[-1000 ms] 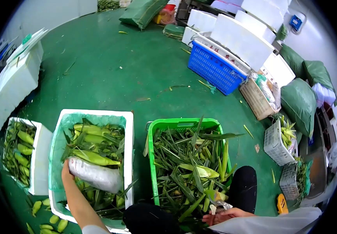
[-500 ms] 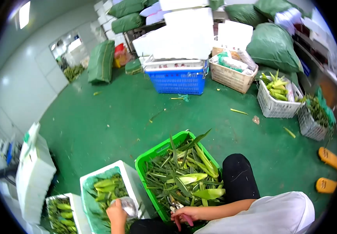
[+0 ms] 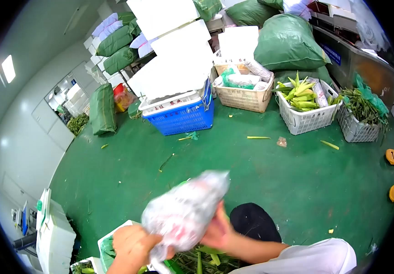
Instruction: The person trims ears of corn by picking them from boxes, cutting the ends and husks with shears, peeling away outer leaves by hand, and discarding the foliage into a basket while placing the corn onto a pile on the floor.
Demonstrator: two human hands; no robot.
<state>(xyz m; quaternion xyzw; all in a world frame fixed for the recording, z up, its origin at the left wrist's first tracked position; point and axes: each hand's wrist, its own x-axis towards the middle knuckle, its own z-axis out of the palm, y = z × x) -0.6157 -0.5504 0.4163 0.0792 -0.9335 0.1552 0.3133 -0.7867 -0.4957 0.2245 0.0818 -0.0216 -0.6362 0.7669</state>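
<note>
A full plastic bag (image 3: 183, 210), clear and whitish with red print, is up in front of me, slightly blurred. Its gathered lower end is in the grip of my left hand (image 3: 135, 244), fingers closed. My right hand (image 3: 217, 230) presses against the bag's right side, its fingertips partly hidden behind the plastic. Beneath the hands, the green crate (image 3: 174, 267) is mostly covered from view, with green leaves and husks (image 3: 206, 260) showing in it. The pruning shears are out of sight.
A white foam box (image 3: 131, 223) stands left of the crate. Across the green floor (image 3: 233, 169) are a blue crate (image 3: 183, 121), a beige crate (image 3: 242, 98) with bags, a white crate (image 3: 297, 119) of corn and a grey crate (image 3: 359, 130) of leaves. Husk scraps (image 3: 258, 137) lie about.
The plastic bag has come up from the foam box on the left to above the green crate. My right hand has moved from the shears to the bag. The view has shifted upward and right.
</note>
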